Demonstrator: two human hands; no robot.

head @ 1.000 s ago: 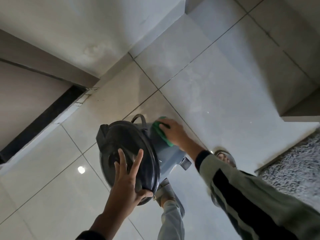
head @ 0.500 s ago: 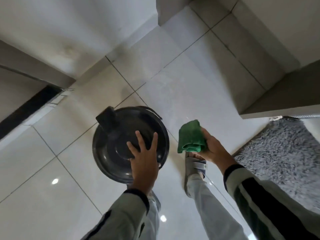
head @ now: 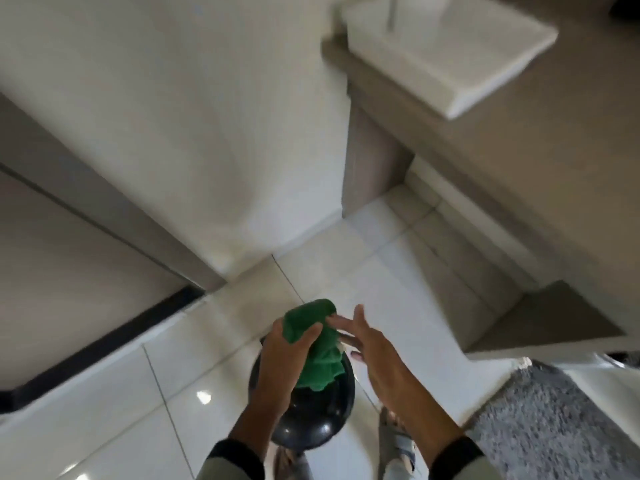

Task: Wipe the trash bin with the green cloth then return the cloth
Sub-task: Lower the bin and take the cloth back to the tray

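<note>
The dark round trash bin (head: 313,424) stands on the tiled floor below my hands, seen from above and mostly hidden by them. The green cloth (head: 317,344) is bunched up above the bin. My left hand (head: 282,362) grips its upper part, and the rest hangs down loose. My right hand (head: 372,351) is beside the cloth with fingers spread, its fingertips touching the cloth's right side.
A white basin (head: 446,53) sits on a beige counter (head: 519,161) at the upper right. A grey shaggy rug (head: 554,427) lies at the lower right. My sandalled feet (head: 398,445) stand by the bin. A wall corner rises ahead.
The cloth has passed from my right hand to my left, which left the bin lid. The view rose, so the counter and basin came into sight.
</note>
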